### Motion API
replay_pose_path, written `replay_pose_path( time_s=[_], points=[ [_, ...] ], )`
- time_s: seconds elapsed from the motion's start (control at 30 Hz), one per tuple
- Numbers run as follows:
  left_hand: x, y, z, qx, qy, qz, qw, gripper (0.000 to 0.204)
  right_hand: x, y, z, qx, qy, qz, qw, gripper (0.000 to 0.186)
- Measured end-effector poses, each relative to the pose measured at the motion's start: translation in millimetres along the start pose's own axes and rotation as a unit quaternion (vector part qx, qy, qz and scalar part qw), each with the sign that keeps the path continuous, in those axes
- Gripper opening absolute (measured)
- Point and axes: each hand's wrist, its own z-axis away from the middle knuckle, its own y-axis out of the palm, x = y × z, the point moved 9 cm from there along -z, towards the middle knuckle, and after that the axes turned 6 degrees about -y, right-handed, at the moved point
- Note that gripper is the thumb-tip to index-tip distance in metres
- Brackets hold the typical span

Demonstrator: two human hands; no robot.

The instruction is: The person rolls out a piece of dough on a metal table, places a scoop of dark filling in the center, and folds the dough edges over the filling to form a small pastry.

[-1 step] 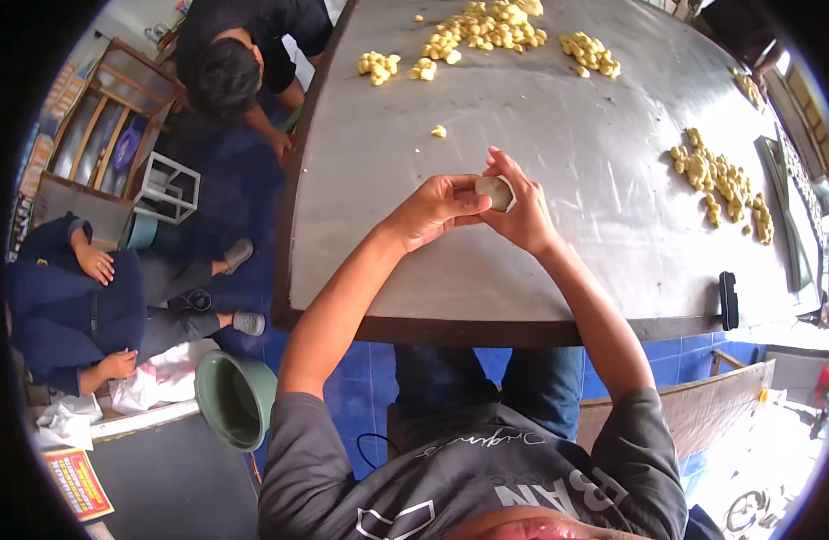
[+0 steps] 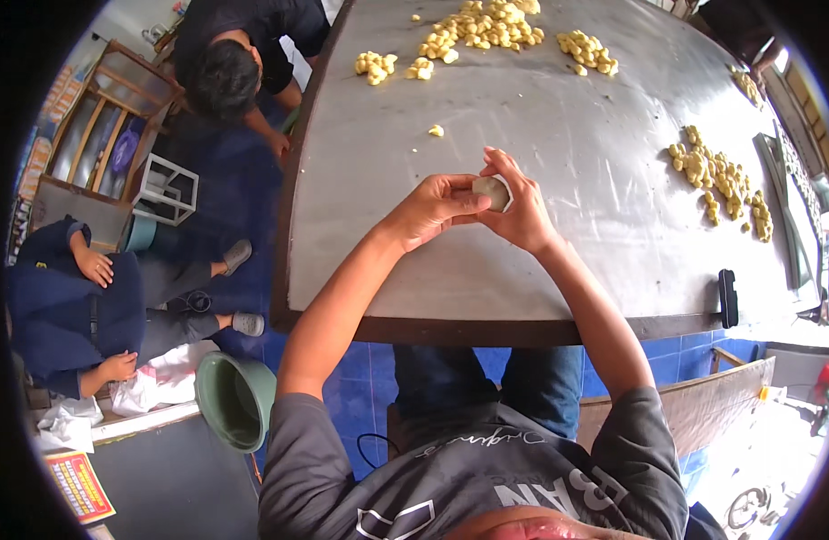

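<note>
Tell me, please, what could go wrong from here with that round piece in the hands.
The round piece, held between the left hand and right hand, might slip onto the grey table. The small yellow lump lies beyond both hands, so a forward reach could brush it.

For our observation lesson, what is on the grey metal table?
The table bears heaps of knobbly yellow pieces and, at the near right, a black oblong object. Whatever lies behind the person's left hand and right hand is covered.
</note>
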Motion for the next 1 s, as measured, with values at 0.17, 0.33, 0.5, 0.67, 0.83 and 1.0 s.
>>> replay_pose_path(
  time_s=[0.17, 0.33, 0.5, 0.67, 0.83, 1.0],
  points=[
    [0, -3, 4, 0.030, -0.012, -0.064, 0.997, 0.052, 18, 4, -2, 0.086, -0.043, 0.016, 0.995, 0.068],
    [1, -6, 12, 0.021, 0.001, -0.032, 0.999, 0.049, 16, 23, -7, 0.095, -0.063, -0.006, 0.993, 0.048],
    [-6, -1, 11, 0.017, -0.001, -0.042, 0.999, 0.039, 4, 17, 0, 0.084, 0.018, -0.021, 0.996, 0.056],
    [-8, -6, 18, 0.003, -0.004, -0.036, 0.999, 0.037, 16, 25, -1, 0.137, 0.043, -0.049, 0.989, 0.065],
    [-4, -5, 19, 0.031, -0.016, -0.025, 0.999, 0.039, 17, 28, 0, 0.136, -0.029, -0.027, 0.990, 0.072],
    [-4, -2, 15, 0.031, -0.006, 0.008, 0.999, 0.045, 11, 29, 2, 0.131, -0.023, -0.007, 0.991, 0.068]
  ],
)
